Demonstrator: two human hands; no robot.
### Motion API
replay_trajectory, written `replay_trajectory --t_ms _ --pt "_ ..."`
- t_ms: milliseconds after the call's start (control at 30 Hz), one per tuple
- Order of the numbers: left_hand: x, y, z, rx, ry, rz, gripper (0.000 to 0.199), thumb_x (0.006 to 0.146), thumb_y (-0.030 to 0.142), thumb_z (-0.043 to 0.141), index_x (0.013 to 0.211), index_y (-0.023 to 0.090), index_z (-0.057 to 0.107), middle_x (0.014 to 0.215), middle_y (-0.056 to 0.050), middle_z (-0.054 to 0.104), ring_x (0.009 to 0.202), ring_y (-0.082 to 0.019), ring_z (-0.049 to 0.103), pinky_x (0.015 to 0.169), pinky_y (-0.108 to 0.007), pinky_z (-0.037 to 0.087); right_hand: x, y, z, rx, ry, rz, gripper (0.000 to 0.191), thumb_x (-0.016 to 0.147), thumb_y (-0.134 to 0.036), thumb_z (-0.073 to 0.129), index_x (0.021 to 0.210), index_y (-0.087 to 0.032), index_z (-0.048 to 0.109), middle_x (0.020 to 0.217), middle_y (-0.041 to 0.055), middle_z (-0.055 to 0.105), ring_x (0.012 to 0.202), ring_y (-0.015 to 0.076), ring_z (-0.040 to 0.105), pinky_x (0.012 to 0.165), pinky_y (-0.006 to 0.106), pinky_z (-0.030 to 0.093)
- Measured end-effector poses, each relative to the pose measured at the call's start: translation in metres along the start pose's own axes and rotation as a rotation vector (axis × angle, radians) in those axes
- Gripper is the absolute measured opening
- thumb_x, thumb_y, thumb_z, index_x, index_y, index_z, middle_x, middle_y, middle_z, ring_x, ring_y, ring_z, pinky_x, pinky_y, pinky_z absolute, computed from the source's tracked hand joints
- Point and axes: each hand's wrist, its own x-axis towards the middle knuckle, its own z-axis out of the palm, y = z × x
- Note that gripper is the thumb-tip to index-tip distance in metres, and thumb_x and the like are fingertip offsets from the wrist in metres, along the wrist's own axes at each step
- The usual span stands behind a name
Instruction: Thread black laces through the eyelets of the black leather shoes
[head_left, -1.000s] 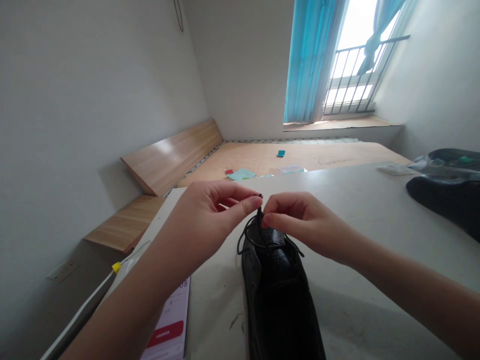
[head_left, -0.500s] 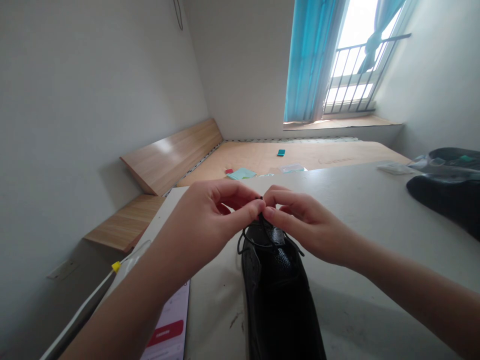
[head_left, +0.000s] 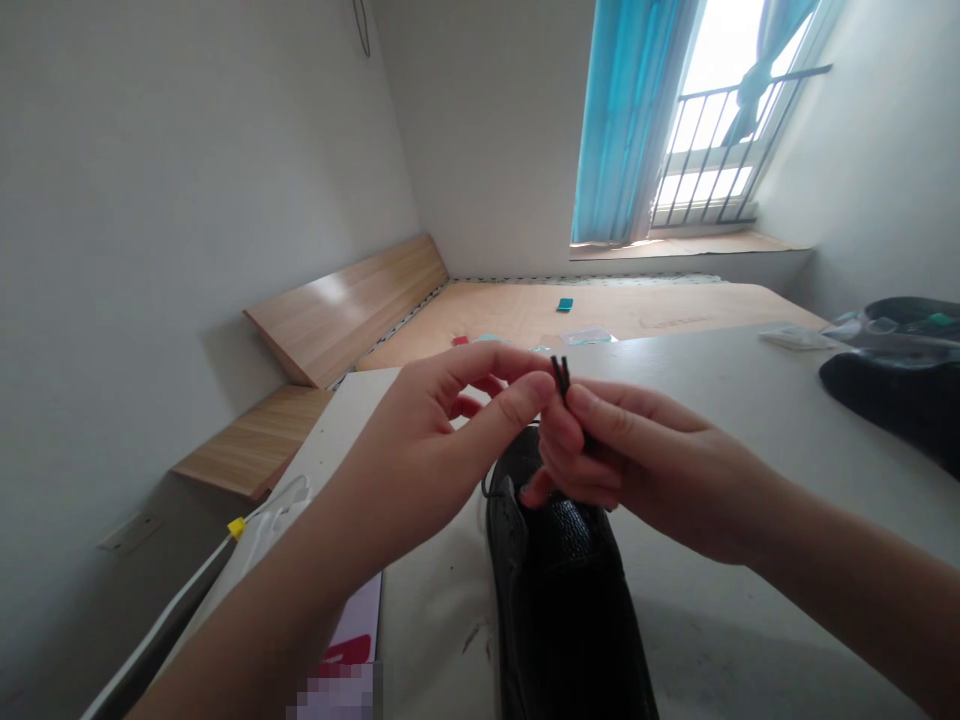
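A black leather shoe [head_left: 570, 590] stands on the white table in front of me, its opening towards me. Above its laced part, two black shoelace ends [head_left: 561, 376] stick up close together. My right hand [head_left: 637, 440] pinches these ends between thumb and forefinger, its other fingers curled low over the tongue. From the left, my left hand [head_left: 457, 430] has thumb and forefinger closed at the same lace ends. A lace loop shows at the shoe's left side; the rest of the lacing is hidden behind my hands.
Another black shoe [head_left: 892, 400] lies at the right with clear plastic packaging [head_left: 799, 340] near it. A partly covered phone [head_left: 356, 630] and a white cable with a yellow tag [head_left: 237, 527] are at the left. Beyond the white table [head_left: 720, 385] is a wooden bed board [head_left: 637, 305].
Both hands have shifted slightly right and up. The lace ends now stand side by side in my right hand's pinch, and its lower fingers have curled down over the shoe.
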Motion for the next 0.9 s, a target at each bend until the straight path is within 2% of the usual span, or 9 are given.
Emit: replay_trajectory --t_ms 100,200,267,333,467,567,667,767,900 --pt "-0.002 -0.003 0.001 0.037 -0.024 -0.017 0.023 0.093 0.037 0.056 0.112 0.028 0.066 0.099 0.003 0.069 0.092 -0.014 0.061 0.074 -0.023 0.048 -0.005 -0.015 -0.007 -0.429 0.163 -0.116 0.035 0.1 -0.042 0.035 0.073 -0.023 0.045 0.059 -0.0046 0.033 0.049 0.0113 0.031 0.046 0.025 0.029" --pt "-0.004 -0.004 0.003 0.136 -0.078 -0.075 0.022 0.093 0.034 0.055 0.112 0.029 0.063 0.097 0.004 0.067 0.091 -0.013 0.061 0.072 -0.022 0.048 -0.009 -0.025 -0.019 -1.321 0.319 -0.228 0.03 0.097 -0.036 0.035 0.074 -0.022 0.047 0.064 0.0017 0.047 0.056 0.015 0.039 0.051 0.03 0.025" --pt "-0.005 -0.004 0.003 0.233 -0.134 -0.109 0.017 0.092 0.032 0.055 0.105 0.029 0.064 0.093 0.005 0.067 0.087 -0.013 0.061 0.067 -0.022 0.046 -0.01 -0.027 -0.027 -1.79 0.332 -0.099 0.025 0.093 -0.032 0.034 0.076 -0.021 0.048 0.059 0.0023 0.046 0.051 0.0157 0.033 0.051 0.032 0.018" --pt "-0.006 -0.003 0.001 0.319 -0.211 -0.149 0.014 0.092 0.032 0.053 0.099 0.03 0.065 0.091 0.006 0.068 0.083 -0.012 0.062 0.061 -0.022 0.044 -0.01 -0.028 -0.034 -1.956 0.295 0.164 0.026 0.092 -0.032 0.033 0.075 -0.021 0.049 0.053 0.001 0.042 0.047 0.0153 0.028 0.05 0.032 0.016" --pt "-0.011 0.002 -0.001 0.5 -0.364 -0.2 0.022 0.094 0.037 0.048 0.087 0.027 0.066 0.08 0.005 0.068 0.07 -0.014 0.061 0.056 -0.025 0.041 -0.009 -0.036 -0.041 -1.432 0.028 0.545 0.032 0.095 -0.036 0.036 0.071 -0.021 0.049 0.06 -0.0005 0.047 0.053 0.0143 0.04 0.052 0.028 0.03" --pt "-0.019 0.011 0.005 0.554 -0.519 -0.111 0.025 0.094 0.036 0.048 0.087 0.027 0.07 0.081 0.003 0.07 0.072 -0.017 0.063 0.063 -0.028 0.045 -0.013 -0.043 -0.04 -0.86 -0.05 0.476 0.037 0.093 -0.049 0.046 0.071 -0.02 0.049 0.065 -0.0028 0.042 0.057 0.0114 0.038 0.053 0.024 0.033" --pt "-0.028 0.021 0.018 0.602 -0.618 0.005 0.019 0.09 0.032 0.056 0.093 0.023 0.072 0.094 -0.003 0.073 0.088 -0.024 0.066 0.08 -0.034 0.048 -0.018 -0.045 -0.034 -0.535 -0.039 0.348 0.042 0.091 -0.056 0.051 0.072 -0.019 0.052 0.061 -0.0048 0.036 0.053 0.0089 0.031 0.047 0.022 0.025" --pt "-0.035 0.021 0.031 0.637 -0.675 0.014 0.022 0.085 0.029 0.062 0.101 0.017 0.07 0.102 -0.009 0.072 0.096 -0.029 0.065 0.088 -0.04 0.05 -0.02 -0.042 -0.019 -0.244 -0.181 0.287 0.041 0.095 -0.051 0.048 0.072 -0.018 0.052 0.059 -0.0056 0.036 0.048 0.0065 0.029 0.043 0.021 0.021" --pt "-0.043 0.008 0.043 0.38 -0.626 -0.053 0.029 0.076 0.027 0.066 0.104 0.02 0.069 0.105 -0.008 0.071 0.097 -0.03 0.066 0.085 -0.038 0.054 -0.02 -0.034 0.007 0.076 -0.33 0.238 0.045 0.098 -0.048 0.046 0.067 -0.015 0.048 0.06 -0.0047 0.041 0.048 0.0037 0.03 0.043 0.018 0.022"
